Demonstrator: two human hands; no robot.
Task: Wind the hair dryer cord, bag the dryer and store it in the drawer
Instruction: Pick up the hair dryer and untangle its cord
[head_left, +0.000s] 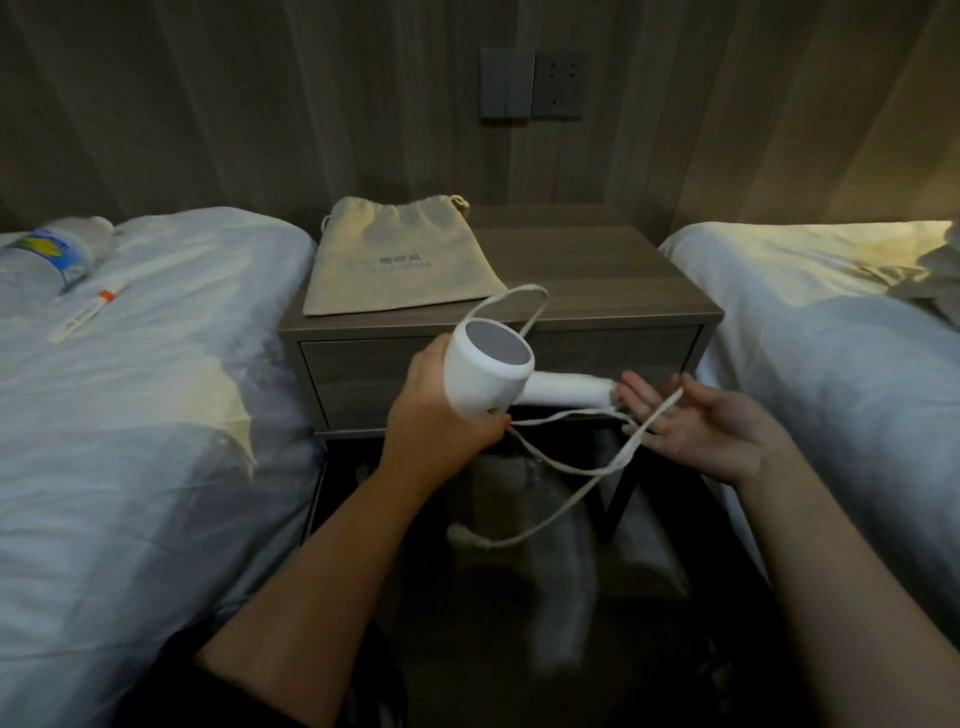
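Left hand: the left hand (441, 410) is clamped round the barrel of the white hair dryer (488, 374), which it holds in the air in front of the nightstand, handle pointing towards the other hand.
Right hand: the right hand (696, 431) is spread palm up, fingers straight, just beyond the handle end. The cord lies across the fingers, not gripped.
Hands: apart, joined only by the cord.
Cord: the cord (571, 467) is loose. One loop rises over the front edge of the tabletop (597, 270) and others sag between the hands. The plug (465, 535) hangs low and blurred.
Bag: the beige drawstring bag (400, 260) lies flat on the left half of the tabletop, apparently empty, its gathered mouth at the rear edge.
Drawer: the drawer (363, 374) below the tabletop is closed.
Progress: judged early, with winding under way at most and no tidy coil formed.
Outstanding: finish winding, bag the dryer, open the drawer, stow it and close up.
Other items: a water bottle (47, 254) lies on the left bed (130, 389).
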